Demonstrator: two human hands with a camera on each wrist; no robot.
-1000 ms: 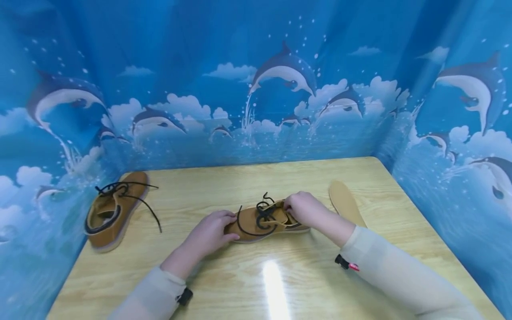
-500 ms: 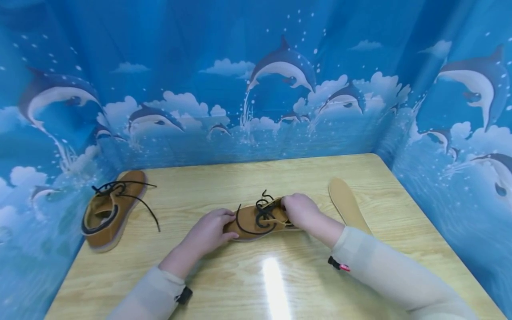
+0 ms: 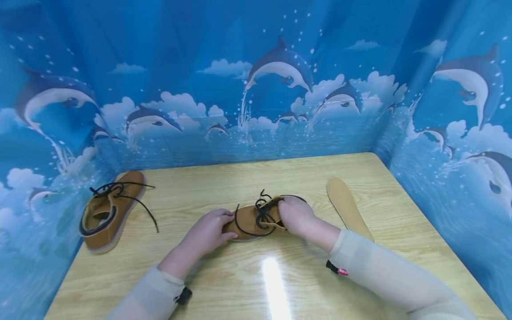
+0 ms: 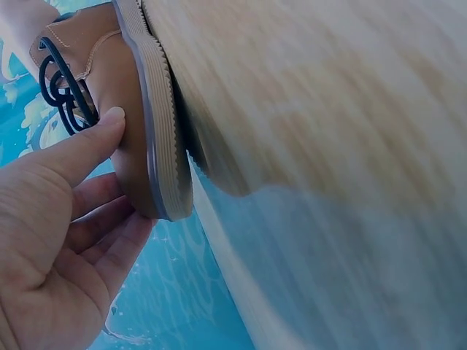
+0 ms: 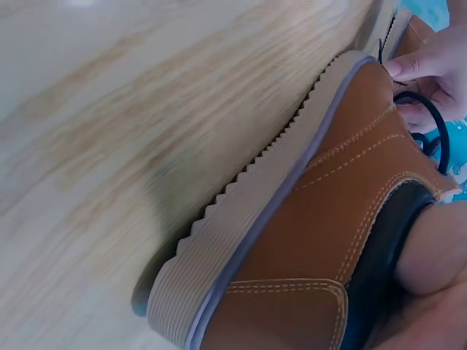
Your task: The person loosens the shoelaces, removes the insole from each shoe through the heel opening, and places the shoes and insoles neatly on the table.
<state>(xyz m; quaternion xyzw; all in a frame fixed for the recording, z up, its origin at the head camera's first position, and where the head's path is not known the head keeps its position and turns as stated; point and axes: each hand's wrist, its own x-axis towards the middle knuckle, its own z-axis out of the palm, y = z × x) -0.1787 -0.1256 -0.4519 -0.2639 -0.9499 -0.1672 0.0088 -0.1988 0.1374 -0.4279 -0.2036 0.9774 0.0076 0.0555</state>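
Observation:
A brown leather lace-up shoe (image 3: 247, 220) with black laces lies mid-table, toe pointing left. My left hand (image 3: 212, 229) grips its toe. In the left wrist view the thumb (image 4: 102, 138) presses the upper near the laces and the fingers curl round the toe end. My right hand (image 3: 297, 215) reaches into the shoe's opening from the heel side, its fingers hidden inside. From the right wrist, the heel (image 5: 277, 313), pale ridged sole (image 5: 219, 255) and dark collar lining (image 5: 387, 255) show, with that hand pushed past the lining. What the hidden fingers hold, I cannot tell.
A second brown shoe (image 3: 120, 222) stands at the table's left edge, its loose black laces trailing right. On the right lies a tan insole (image 3: 347, 206), its near end close to the right sleeve. A blue dolphin-print curtain (image 3: 200, 115) surrounds the back and sides.
My right hand has moved left and deeper into the shoe's opening; its fingers have gone out of sight. The left hand keeps its grip on the toe.

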